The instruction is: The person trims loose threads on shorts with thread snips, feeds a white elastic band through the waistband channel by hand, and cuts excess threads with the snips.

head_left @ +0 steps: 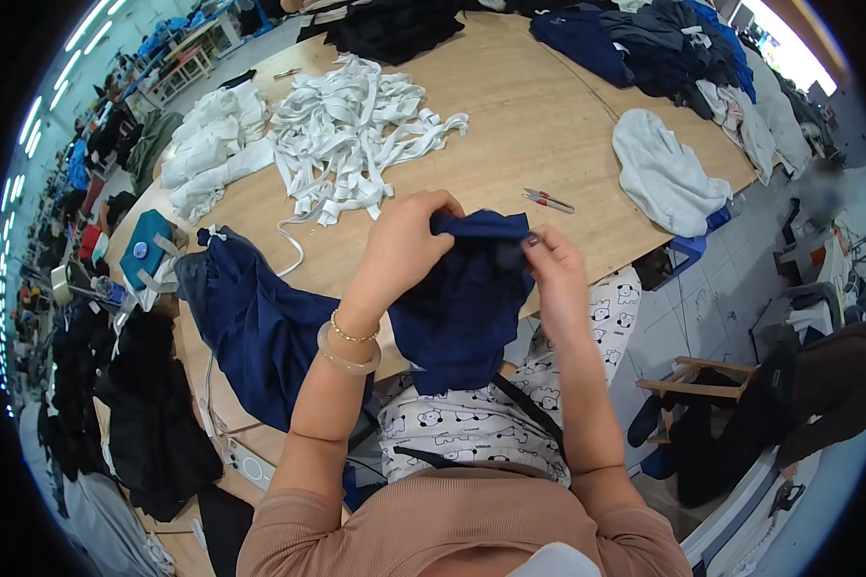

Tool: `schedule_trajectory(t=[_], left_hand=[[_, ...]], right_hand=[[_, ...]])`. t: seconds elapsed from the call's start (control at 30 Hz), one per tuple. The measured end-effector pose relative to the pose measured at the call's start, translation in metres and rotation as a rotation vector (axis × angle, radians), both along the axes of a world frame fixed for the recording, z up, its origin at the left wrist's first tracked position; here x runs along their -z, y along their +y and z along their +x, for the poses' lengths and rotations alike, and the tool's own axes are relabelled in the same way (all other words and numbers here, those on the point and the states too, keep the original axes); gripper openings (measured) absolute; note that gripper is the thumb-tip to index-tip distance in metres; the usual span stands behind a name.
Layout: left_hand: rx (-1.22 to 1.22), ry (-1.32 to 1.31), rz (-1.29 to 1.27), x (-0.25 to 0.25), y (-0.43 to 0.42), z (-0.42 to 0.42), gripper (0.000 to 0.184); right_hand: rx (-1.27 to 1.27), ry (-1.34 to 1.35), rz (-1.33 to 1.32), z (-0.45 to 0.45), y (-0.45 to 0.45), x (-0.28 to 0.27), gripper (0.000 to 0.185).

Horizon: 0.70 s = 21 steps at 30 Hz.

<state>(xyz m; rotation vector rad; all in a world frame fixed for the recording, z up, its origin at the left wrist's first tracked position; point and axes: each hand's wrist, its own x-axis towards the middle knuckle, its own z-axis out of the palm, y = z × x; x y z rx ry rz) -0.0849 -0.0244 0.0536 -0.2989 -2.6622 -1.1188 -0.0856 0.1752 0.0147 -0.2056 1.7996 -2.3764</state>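
- Gripping the navy cloth [462, 327] from one side, the left hand [409, 236] has its thumb and fingers closed over the left end of the folded top edge.
- The right hand [556, 264] pinches the other end of that edge between thumb and fingers — the fold runs nearly straight between the two hands.
- The navy cloth hangs down from the hands, in front of the table's near edge, its lower end over the patterned trousers [452, 433] of the person.
- A chain bracelet [354, 336] and a pale bangle [348, 363] sit on the left wrist.
- To the left, near the left forearm, a navy garment [255, 313] lies bunched at the table's edge.
- Beyond the hands, red-handled snips [548, 201] lie on the bare wood of the table [520, 106].
- Farther off, white strips [342, 130] lie in a loose tangle — one trails back toward the navy garment. White cloth [212, 154] is heaped just left of them.
- On the right of the table lies a white garment [664, 173]; past it, dark clothes [645, 48] are piled at the far edge.
- Black clothes [154, 413] lie at far left, below a teal box [146, 245].
- At right, on the floor, is a wooden stool [698, 382], near another person's brown sleeve [827, 385].
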Motion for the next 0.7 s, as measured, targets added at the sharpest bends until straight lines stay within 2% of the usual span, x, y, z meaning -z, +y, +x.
schedule_trajectory(t=[0.03,0.07,0.1,0.13,0.17,0.23,0.3,0.37,0.5,0.67,0.7], left_hand=[[0.009,-0.036,-0.027,-0.002,-0.005,-0.001,0.026],[0.003,-0.035,-0.029,-0.003,-0.007,-0.003,0.026],[0.067,-0.052,0.108,-0.002,-0.009,-0.003,0.026],[0.131,-0.069,0.247,-0.001,-0.01,-0.004,0.025],[0.129,-0.072,0.249,0.0,-0.013,-0.005,0.025],[0.279,-0.33,0.489,0.0,-0.024,-0.008,0.024],[0.336,-0.396,0.498,-0.002,-0.031,-0.005,0.021],[0.469,-0.552,0.691,0.0,-0.037,-0.002,0.026],[0.552,-0.585,0.728,-0.003,-0.04,0.004,0.031],[0.604,-0.591,0.638,-0.011,-0.04,0.008,0.042],[0.536,-0.529,0.564,-0.008,-0.039,0.008,0.041]], right_hand=[[-0.027,-0.167,-0.248,-0.004,0.004,-0.01,0.016],[-0.103,-0.193,-0.266,-0.01,0.009,-0.017,0.017],[-0.176,-0.224,-0.283,-0.015,0.011,-0.024,0.018],[-0.123,-0.246,-0.251,-0.019,0.006,-0.034,0.018],[-0.184,-0.271,-0.265,-0.024,0.008,-0.038,0.017],[-0.262,-0.311,-0.271,-0.039,0.018,-0.041,0.014],[-0.279,-0.35,-0.286,-0.044,0.026,-0.04,0.014],[-0.295,-0.405,-0.305,-0.044,0.026,-0.044,0.013],[-0.275,-0.439,-0.331,-0.047,0.027,-0.039,0.012],[-0.219,-0.452,-0.285,-0.048,0.025,-0.037,0.013],[-0.189,-0.426,-0.274,-0.047,0.025,-0.038,0.013]])
